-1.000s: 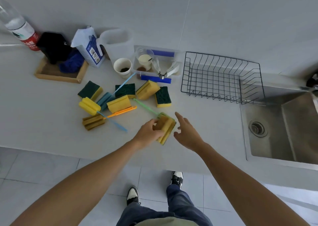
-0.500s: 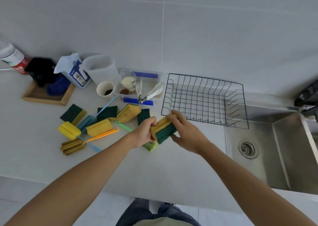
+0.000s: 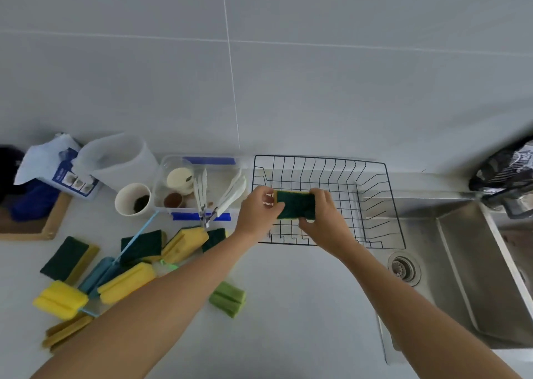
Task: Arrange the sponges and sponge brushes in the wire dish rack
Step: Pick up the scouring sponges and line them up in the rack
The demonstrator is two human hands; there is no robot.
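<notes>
Sponge (image 3: 295, 205): green face up, long axis 9-to-3, above the left part of the rack (image 3: 375, 205), whose floor lies straight below.
Left hand (image 3: 259, 212): fingers pinch the 9 o'clock end.
Right hand (image 3: 324, 220): fingers clasp the 3 o'clock end; both equally near.
Rack room: bare wire everywhere, nothing inside yet.
Desk (image 3: 288, 306): remaining sponges lie at 8 o'clock.

Dish rack (image 3: 375, 176): thin black wire, coated look. Held sponge (image 3: 295, 204): dark green scouring face, rough, yellow foam edge. Sink (image 3: 473, 263): brushed steel, dull sheen. Worktop (image 3: 302, 306): smooth, matt, pale grey. Tray (image 3: 54, 220): bare wood. Wall tiles: satin.
</notes>
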